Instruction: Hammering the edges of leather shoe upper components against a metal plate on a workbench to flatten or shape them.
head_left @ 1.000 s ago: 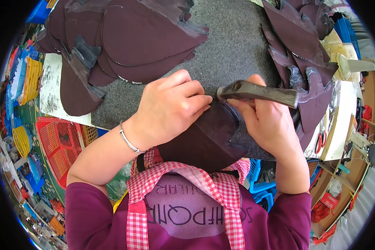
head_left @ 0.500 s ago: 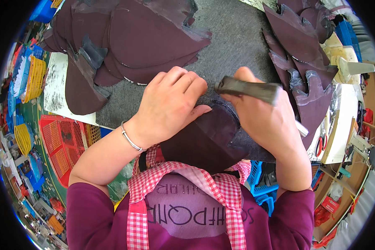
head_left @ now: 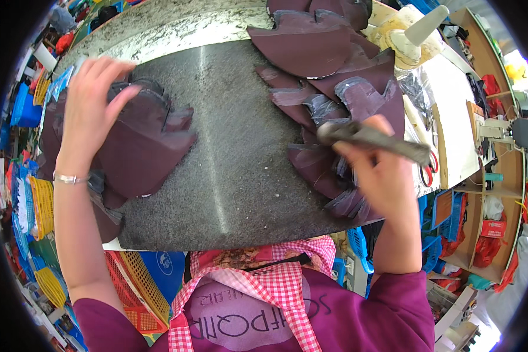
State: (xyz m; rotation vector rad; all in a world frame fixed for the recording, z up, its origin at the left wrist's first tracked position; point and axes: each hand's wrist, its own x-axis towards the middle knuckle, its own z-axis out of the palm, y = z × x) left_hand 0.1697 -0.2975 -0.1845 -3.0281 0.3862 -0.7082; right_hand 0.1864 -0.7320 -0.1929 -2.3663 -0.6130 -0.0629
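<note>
Left hand (head_left: 94, 100): reached out far to the person's left, forearm rising from the lower edge, a thin silver bracelet (head_left: 69, 178) at the wrist. Palm down, fingers spread wide and flat, it pressed on the top of a stack of dark maroon cut leather pieces (head_left: 138, 146) with notched edges. The stack lay directly under and just right of that hand, partly on the dark grey speckled stone slab (head_left: 234, 146) that topped the table.

Right hand (head_left: 384, 176): raised at the person's right, forearm upright, fingers curled tight around the handle of a dull grey metal hammer (head_left: 372, 138). The hammer lay nearly level, its rounded head pointing left past the thumb, its handle end sticking out to the right of the fist.

Second pile of dark maroon leather pieces (head_left: 328, 64): fanned out beyond and beneath the right hand, some with pale glossy margins, touching one another and overlapping the slab's right edge.

Red-handled scissors (head_left: 429, 167): just right of the right hand, on the pale table surface (head_left: 452, 117).

Between the two hands the slab was bare grey stone. The hands were well apart.
</note>
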